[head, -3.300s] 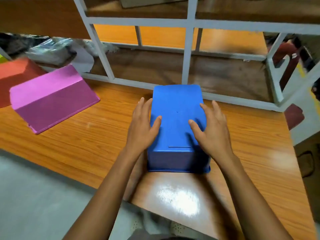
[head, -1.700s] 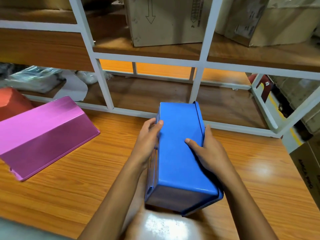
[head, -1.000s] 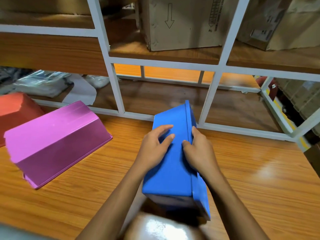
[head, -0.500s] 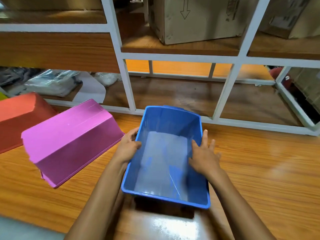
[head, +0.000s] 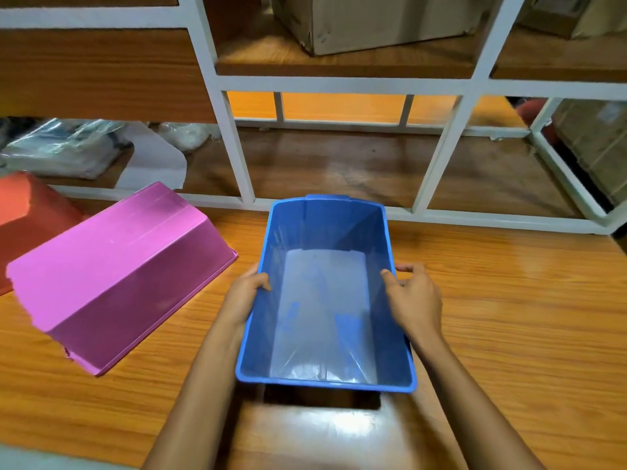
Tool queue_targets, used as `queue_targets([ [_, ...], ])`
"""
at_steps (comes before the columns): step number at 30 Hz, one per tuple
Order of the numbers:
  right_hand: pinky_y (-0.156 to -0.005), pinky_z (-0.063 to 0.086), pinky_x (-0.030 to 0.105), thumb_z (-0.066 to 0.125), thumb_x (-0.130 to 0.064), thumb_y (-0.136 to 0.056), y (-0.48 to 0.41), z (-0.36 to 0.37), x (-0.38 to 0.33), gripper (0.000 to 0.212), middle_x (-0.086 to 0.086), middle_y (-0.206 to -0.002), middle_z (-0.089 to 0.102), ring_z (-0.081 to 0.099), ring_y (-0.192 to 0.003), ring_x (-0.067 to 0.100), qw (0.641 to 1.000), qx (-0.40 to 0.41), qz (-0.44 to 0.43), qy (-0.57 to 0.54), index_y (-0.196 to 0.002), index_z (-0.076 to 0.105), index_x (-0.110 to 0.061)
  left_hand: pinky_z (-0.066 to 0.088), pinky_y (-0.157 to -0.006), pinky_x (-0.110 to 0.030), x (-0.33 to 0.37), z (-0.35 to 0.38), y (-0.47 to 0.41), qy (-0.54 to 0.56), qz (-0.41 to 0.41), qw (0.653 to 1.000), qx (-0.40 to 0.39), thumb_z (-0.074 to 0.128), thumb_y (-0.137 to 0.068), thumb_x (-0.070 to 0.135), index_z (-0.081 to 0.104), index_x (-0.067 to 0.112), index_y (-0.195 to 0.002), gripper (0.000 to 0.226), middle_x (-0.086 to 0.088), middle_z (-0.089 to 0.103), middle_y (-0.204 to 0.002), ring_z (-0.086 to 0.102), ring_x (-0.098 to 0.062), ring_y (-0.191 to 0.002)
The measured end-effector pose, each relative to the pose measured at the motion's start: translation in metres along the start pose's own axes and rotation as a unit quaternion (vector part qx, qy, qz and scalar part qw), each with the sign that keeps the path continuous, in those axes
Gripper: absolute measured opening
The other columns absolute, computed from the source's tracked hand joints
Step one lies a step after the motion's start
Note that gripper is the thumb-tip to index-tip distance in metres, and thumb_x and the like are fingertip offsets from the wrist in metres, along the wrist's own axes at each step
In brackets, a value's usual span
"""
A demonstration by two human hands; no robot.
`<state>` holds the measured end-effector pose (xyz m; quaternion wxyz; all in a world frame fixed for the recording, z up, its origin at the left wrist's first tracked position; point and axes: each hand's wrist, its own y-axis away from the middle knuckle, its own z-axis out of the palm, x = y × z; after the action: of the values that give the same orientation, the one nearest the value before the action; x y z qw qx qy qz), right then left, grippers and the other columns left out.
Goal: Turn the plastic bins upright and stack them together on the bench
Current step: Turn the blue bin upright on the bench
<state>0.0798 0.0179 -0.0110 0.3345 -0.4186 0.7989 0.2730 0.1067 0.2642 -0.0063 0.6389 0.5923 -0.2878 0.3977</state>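
A rectangular blue plastic bin (head: 325, 300) stands upright with its open top facing up, at the near middle of the orange wood-grain surface (head: 509, 317). The left hand (head: 246, 293) is closed over the bin's left rim, thumb hooked inside the wall and the other fingers hidden on the outside. The right hand (head: 412, 296) grips the right rim about halfway along, thumb inside and fingers curled over the outer edge. The bin's inside is empty and its floor shines pale with reflected light.

To the left, well apart from the blue bin, a rectangular pink plastic bin (head: 115, 273) lies upside down with its base up. Just beyond it at the far left edge, an orange-red plastic bin (head: 27, 212) is also overturned and only partly in view. Along the far edge of the surface runs a white metal shelf frame (head: 237, 154) with wooden boards, and a cardboard box (head: 373, 22) sits on an upper shelf.
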Motion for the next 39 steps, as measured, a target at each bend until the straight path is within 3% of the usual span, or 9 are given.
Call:
queue_targets([
  [6,-0.088,0.057,0.047,0.067,-0.022,-0.09,0.014,-0.038,0.023,0.02,-0.001,-0.105,0.074,0.07,-0.096,0.021,0.991,-0.037,-0.038,-0.121,-0.11,0.069,-0.02,0.052,-0.063,-0.039,-0.013,0.023,0.017,0.073,0.026,0.995,-0.061,0.047,-0.059,0.007,0.065,0.012,-0.113,0.057,-0.023,0.064,-0.091,0.062,-0.035,-0.069],
  [12,-0.108,0.046,0.049,0.072,-0.042,-0.07,0.028,-0.113,0.064,0.076,-0.015,-0.135,0.063,0.06,-0.125,0.015,0.97,-0.146,-0.05,-0.186,-0.14,0.044,-0.044,0.052,-0.057,-0.034,-0.025,0.087,0.057,0.075,0.085,0.988,-0.108,0.047,-0.061,0.005,0.066,0.016,-0.114,0.058,-0.017,0.067,-0.091,0.063,-0.028,-0.067],
  [16,-0.105,0.049,0.05,0.069,-0.044,-0.063,0.042,-0.175,0.101,0.074,-0.017,-0.129,0.065,0.063,-0.12,0.016,0.97,-0.1,-0.067,-0.211,-0.133,0.046,-0.052,0.052,-0.059,-0.034,-0.034,0.147,0.096,0.056,0.132,0.981,-0.132,0.049,-0.067,0.003,0.07,0.019,-0.106,0.046,-0.017,0.068,-0.094,0.063,-0.028,-0.069],
  [20,-0.098,0.053,0.052,0.071,-0.038,-0.072,0.066,-0.245,0.151,0.053,-0.009,-0.117,0.072,0.069,-0.108,0.02,0.967,-0.07,-0.044,-0.241,-0.124,0.058,-0.038,0.055,-0.06,-0.031,-0.063,0.211,0.145,0.018,0.17,0.974,-0.146,0.049,-0.084,0.001,0.068,0.022,-0.112,0.04,-0.012,0.073,-0.095,0.067,-0.025,-0.073],
  [23,-0.093,0.056,0.052,0.069,-0.027,-0.083,0.077,-0.29,0.189,0.034,-0.006,-0.109,0.075,0.072,-0.099,0.021,0.966,-0.035,-0.022,-0.255,-0.116,0.063,-0.031,0.057,-0.066,-0.035,-0.088,0.258,0.175,-0.005,0.177,0.967,-0.182,0.054,-0.088,0.005,0.063,0.022,-0.121,0.039,-0.013,0.073,-0.106,0.069,-0.026,-0.082],
  [31,-0.08,0.058,0.04,0.065,-0.019,-0.089,0.078,-0.387,0.253,0.026,-0.004,-0.102,0.075,0.073,-0.089,0.019,0.971,0.006,-0.007,-0.238,-0.113,0.065,-0.028,0.06,-0.065,-0.031,-0.141,0.357,0.219,0.011,0.161,0.962,-0.221,0.051,-0.095,0.005,0.062,0.02,-0.122,0.033,-0.008,0.075,-0.106,0.073,-0.021,-0.081],
  [34,-0.081,0.059,0.042,0.066,-0.025,-0.088,0.059,-0.404,0.265,0.023,-0.004,-0.102,0.075,0.073,-0.089,0.019,0.975,0.004,-0.003,-0.223,-0.111,0.065,-0.029,0.061,-0.07,-0.033,-0.147,0.387,0.212,0.053,0.13,0.967,-0.211,0.049,-0.1,0.018,0.062,0.015,-0.122,0.027,-0.01,0.073,-0.111,0.073,-0.021,-0.084],
  [37,-0.082,0.059,0.041,0.066,-0.027,-0.089,0.033,-0.416,0.271,0.024,-0.004,-0.103,0.074,0.073,-0.09,0.019,0.977,-0.009,0.001,-0.215,-0.113,0.064,-0.03,0.053,-0.096,-0.047,-0.151,0.411,0.194,0.081,0.073,0.976,-0.186,0.049,-0.1,0.04,0.063,0.009,-0.126,0.043,-0.016,0.066,-0.127,0.065,-0.029,-0.107],
  [39,-0.085,0.059,0.042,0.066,-0.027,-0.09,0.008,-0.422,0.273,0.023,-0.003,-0.103,0.074,0.073,-0.091,0.02,0.977,-0.021,0.009,-0.211,-0.112,0.065,-0.028,0.051,-0.097,-0.049,-0.15,0.429,0.18,0.088,0.038,0.98,-0.175,0.047,-0.098,0.049,0.066,0.009,-0.124,0.051,-0.019,0.066,-0.125,0.065,-0.033,-0.105],
])
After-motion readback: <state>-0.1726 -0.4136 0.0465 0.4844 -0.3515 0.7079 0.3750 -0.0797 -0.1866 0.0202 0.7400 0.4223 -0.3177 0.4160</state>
